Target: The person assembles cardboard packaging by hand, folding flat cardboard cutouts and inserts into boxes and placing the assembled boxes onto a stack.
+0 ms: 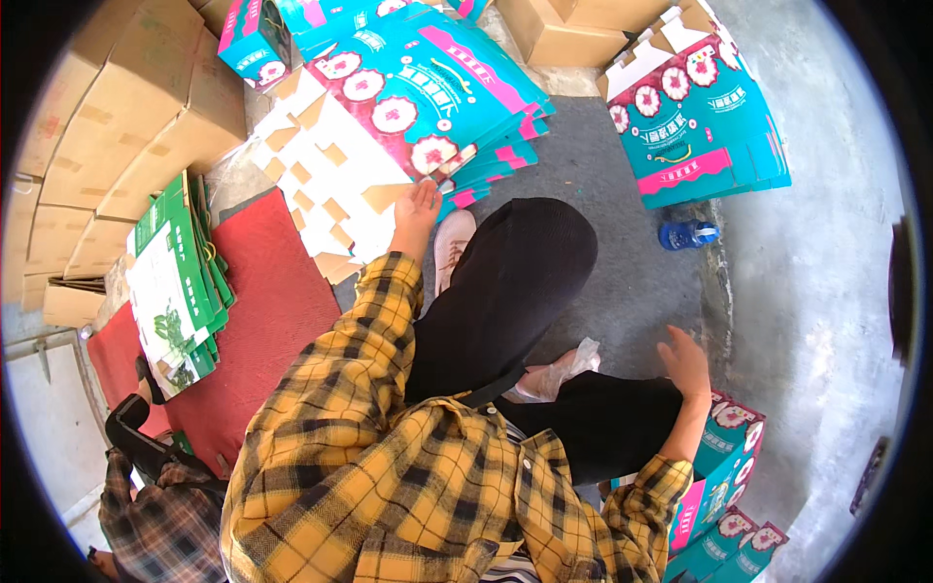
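Note:
My left hand (418, 206) reaches to the near edge of a stack of flattened teal, pink and white gift boxes (397, 83). Its fingers are stretched out against the box flaps and grip nothing that I can see. My right hand (686, 361) is in the air beyond my right knee, fingers apart, holding nothing. Just below that hand, folded-up teal boxes (724, 455) stand at my right side. Uncut white and brown flaps (316, 185) of the flat stack spread out to the left of my left hand.
A second teal flat stack (680, 126) leans at the far right, near a blue bottle (688, 234). Green flat boxes (180, 277) lie on red matting (272, 282). Brown cartons (126, 107) are piled left. Another person (160, 515) sits lower left; a grey wall (816, 321) bounds the right.

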The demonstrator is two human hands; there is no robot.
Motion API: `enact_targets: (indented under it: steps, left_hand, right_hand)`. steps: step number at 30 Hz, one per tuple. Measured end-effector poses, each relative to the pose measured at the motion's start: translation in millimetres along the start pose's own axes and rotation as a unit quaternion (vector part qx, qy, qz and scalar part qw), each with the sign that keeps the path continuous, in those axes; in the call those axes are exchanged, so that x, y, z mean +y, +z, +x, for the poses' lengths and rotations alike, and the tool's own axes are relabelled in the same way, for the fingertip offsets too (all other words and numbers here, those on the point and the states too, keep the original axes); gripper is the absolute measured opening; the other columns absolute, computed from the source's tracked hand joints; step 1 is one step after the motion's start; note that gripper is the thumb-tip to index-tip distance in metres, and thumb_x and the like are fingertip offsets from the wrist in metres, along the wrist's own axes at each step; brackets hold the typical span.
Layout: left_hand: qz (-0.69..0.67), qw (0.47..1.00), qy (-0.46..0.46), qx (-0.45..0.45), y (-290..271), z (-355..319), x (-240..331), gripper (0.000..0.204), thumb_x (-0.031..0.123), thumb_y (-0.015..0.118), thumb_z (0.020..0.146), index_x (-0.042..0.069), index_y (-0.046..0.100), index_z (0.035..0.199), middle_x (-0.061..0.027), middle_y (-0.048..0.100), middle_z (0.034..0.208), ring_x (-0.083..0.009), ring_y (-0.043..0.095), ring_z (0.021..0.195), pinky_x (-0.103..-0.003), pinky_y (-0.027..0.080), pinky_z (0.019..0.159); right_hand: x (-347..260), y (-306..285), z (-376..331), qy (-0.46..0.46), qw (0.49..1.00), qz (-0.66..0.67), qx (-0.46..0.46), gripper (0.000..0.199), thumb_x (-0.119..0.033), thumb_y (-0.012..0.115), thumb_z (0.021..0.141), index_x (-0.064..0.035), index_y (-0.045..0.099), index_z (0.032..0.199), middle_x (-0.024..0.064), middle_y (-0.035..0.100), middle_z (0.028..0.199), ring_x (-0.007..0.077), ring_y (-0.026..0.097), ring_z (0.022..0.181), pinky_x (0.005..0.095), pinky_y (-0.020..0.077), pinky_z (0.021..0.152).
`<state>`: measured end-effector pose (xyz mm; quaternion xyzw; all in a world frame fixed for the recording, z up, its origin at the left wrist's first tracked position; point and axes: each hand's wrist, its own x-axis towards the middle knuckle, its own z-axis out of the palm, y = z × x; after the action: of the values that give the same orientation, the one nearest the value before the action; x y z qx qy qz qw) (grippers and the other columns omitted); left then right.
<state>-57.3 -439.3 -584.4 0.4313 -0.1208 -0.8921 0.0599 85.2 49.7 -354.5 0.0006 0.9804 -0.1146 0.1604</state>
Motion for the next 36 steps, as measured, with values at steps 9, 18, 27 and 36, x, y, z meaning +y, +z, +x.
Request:
enact_targets:
  steps: [9,18,27,36]
  left_hand:
    - [-0.132,0.990,0.036,-0.028,27,-6,5,0.037,0.038,0.057,0.088,0.006,0.047,0.104,-0.0108,0.052,0.118,-0.0241,0.052,0.110,-0.040,0.044,0.087]
    - [0.147,0.977,0.128,-0.088,48,-3,57,0.019,0.024,0.064,0.085,0.011,0.054,0.094,-0.0056,0.057,0.090,-0.0219,0.058,0.095,-0.039,0.046,0.086]
    - [0.304,0.844,0.413,-0.153,87,-78,49,0.018,0.002,0.058,0.085,-0.002,0.057,0.103,-0.0107,0.059,0.096,-0.0204,0.060,0.085,-0.040,0.058,0.072]
    - [0.582,0.656,0.387,-0.284,202,-200,6,0.039,0.019,0.059,0.085,-0.006,0.049,0.058,-0.0061,0.048,0.048,-0.0165,0.054,0.049,-0.034,0.042,0.049]
  right_hand:
    - [-7,-5,-4,0.002,1.000,-0.022,-0.015,0.038,-0.022,0.061,0.083,-0.0041,0.055,0.116,0.0160,0.062,0.100,0.0323,0.059,0.089,0.0402,0.0463,0.077]
    - [1,0,-3,-0.013,1.000,-0.010,0.007,0.038,-0.022,0.060,0.083,-0.0045,0.054,0.117,0.0167,0.061,0.106,0.0344,0.057,0.098,0.0413,0.0457,0.082]
    - [-9,-8,-3,0.002,1.000,0.007,0.006,0.038,-0.023,0.060,0.083,-0.0034,0.054,0.115,0.0186,0.060,0.109,0.0362,0.056,0.102,0.0423,0.0452,0.084]
    - [6,-9,-3,-0.091,0.991,0.013,0.096,0.037,-0.023,0.061,0.082,-0.0023,0.057,0.113,0.0174,0.062,0.105,0.0332,0.059,0.096,0.0396,0.0470,0.081]
